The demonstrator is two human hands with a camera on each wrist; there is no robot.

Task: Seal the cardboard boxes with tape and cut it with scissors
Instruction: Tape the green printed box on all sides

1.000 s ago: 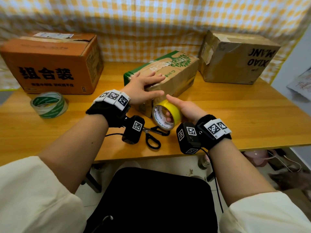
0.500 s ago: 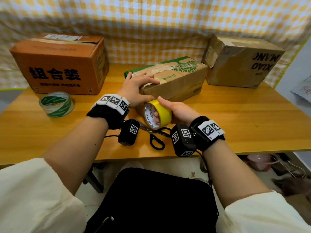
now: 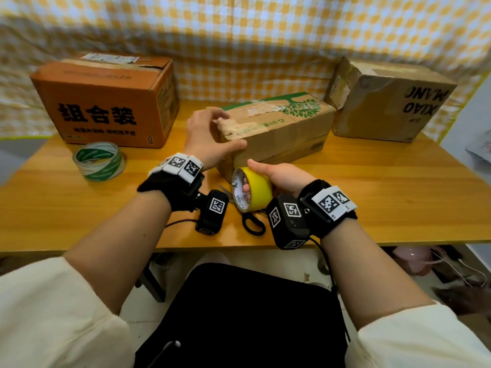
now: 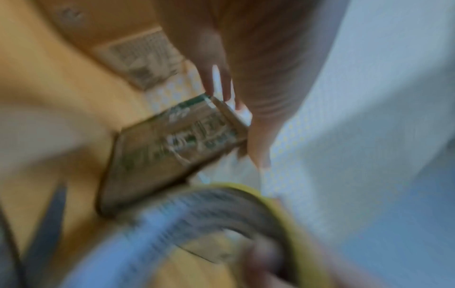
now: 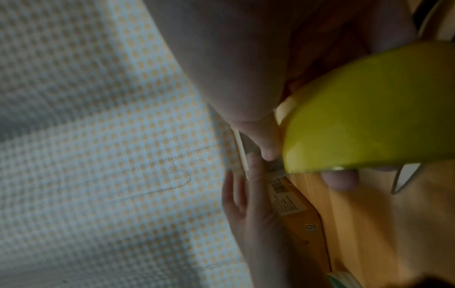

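Of the three cardboard boxes on the table (image 3: 398, 197), only the middle box (image 3: 279, 128) is being worked, and no fresh yellow strip shows on it. The left hand (image 3: 210, 136) lies spread against its near end, while the right hand (image 3: 281, 176) grips the yellow tape roll (image 3: 252, 189) at its foot. The scissors (image 3: 252, 224) lie untouched, so sealing looks barely begun.

boxes (image 3: 276, 128): 3 | tape rolls (image 3: 251, 188): 2 | scissors (image 3: 252, 224): 1 | hands (image 3: 207, 139): 2
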